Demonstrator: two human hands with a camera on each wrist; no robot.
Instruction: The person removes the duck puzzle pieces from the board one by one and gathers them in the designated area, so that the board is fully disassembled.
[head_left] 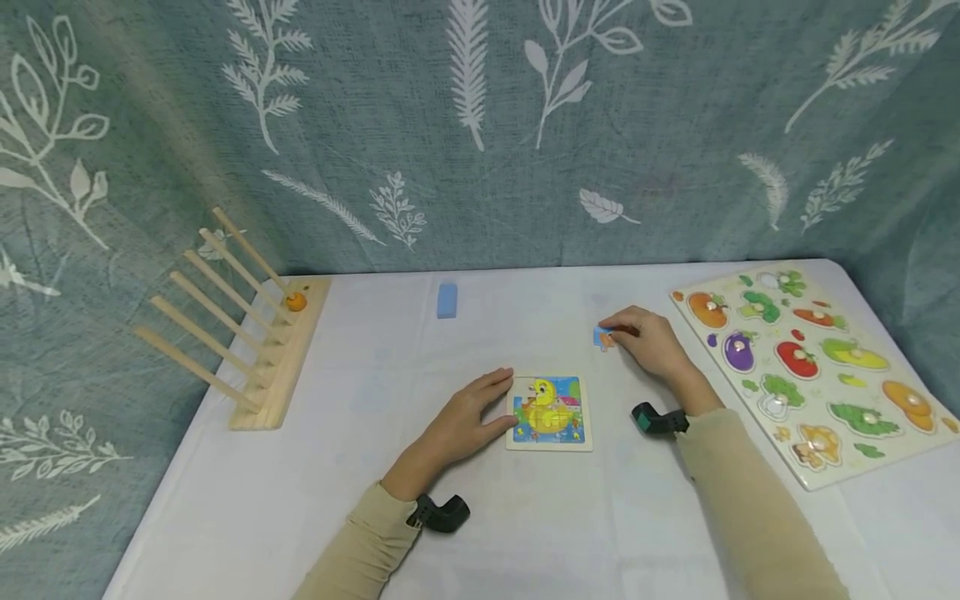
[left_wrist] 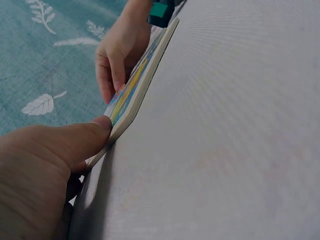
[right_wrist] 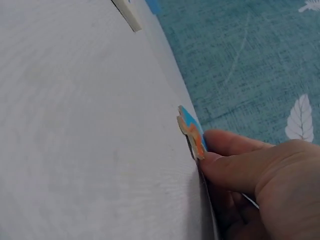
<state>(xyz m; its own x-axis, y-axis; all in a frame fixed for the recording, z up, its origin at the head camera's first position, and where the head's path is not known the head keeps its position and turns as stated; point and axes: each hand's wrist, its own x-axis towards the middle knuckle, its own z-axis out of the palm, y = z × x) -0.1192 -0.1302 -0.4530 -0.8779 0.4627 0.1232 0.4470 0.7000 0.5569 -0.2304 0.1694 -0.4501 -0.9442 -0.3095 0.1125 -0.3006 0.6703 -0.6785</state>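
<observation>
My left hand (head_left: 463, 422) lies flat on the table with the fingers straight, the fingertips and thumb pressed against the left edge of the duck puzzle (head_left: 550, 412); it grips nothing, only steadies the board. My right hand (head_left: 651, 341) is further back and to the right, its thumb and fingers pinching a small puzzle piece (head_left: 604, 337) that is blue and orange. In the right wrist view that piece (right_wrist: 192, 131) sticks out from between my thumb and fingers, its lower edge at the cloth; I cannot tell whether it touches.

Taking the rest by size: the white table (head_left: 525, 533) fills the lower half of the head view, in front of a teal curtain (head_left: 480, 125) printed with white leaves. At the right edge lies the big vegetable peg board (head_left: 817, 367), with its pieces seated and small knobs on them. At the left stands a wooden rack (head_left: 247, 333) of slanted dowels, with a small orange thing (head_left: 296, 301) on its base near the far end. The duck puzzle sits in the middle, just in front of me, a square tray with a yellow duck on blue. A small blue block (head_left: 447, 300) lies near the far edge, well apart from both hands. The piece in my right hand is smallest of all.
</observation>
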